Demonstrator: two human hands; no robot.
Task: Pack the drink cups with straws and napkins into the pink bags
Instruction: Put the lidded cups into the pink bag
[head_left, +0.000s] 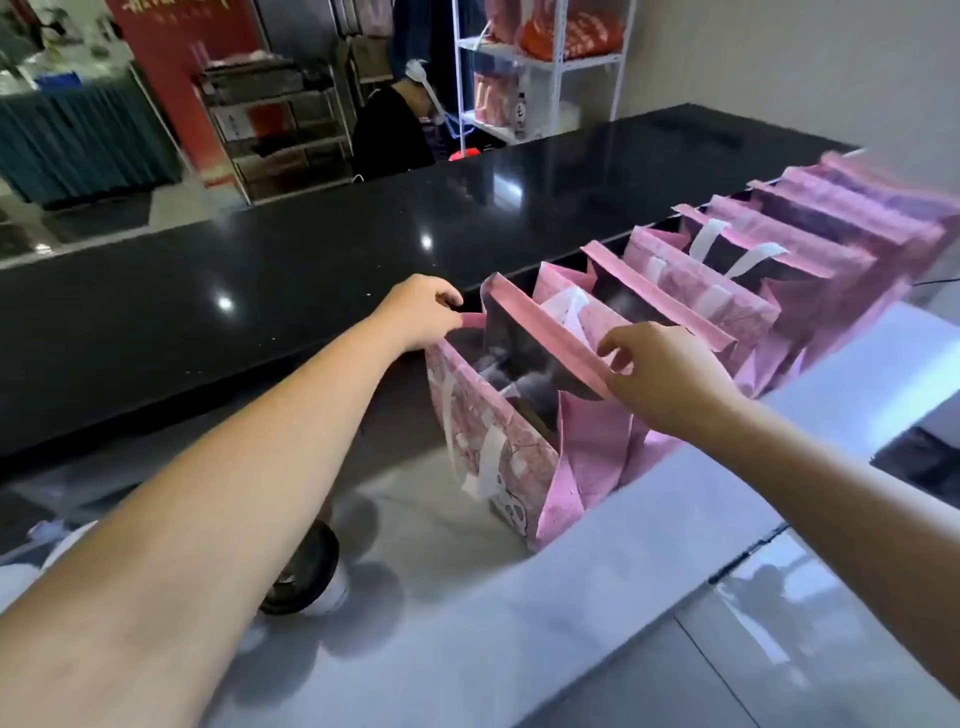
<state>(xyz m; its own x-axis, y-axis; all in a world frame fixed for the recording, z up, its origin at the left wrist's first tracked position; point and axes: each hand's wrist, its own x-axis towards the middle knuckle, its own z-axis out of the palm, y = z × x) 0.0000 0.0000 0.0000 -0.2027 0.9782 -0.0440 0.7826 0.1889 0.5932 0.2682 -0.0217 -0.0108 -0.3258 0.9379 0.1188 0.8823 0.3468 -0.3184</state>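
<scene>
Pink bag (498, 447), left hand (415, 312), right hand (670, 379) pinching rim

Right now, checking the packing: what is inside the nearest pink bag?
The nearest pink bag is dark inside, with a pale blurred shape; its near wall hides the bottom.

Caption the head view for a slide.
Nearest pink bag held open: left hand and right hand pinch its opposite rims.
</scene>
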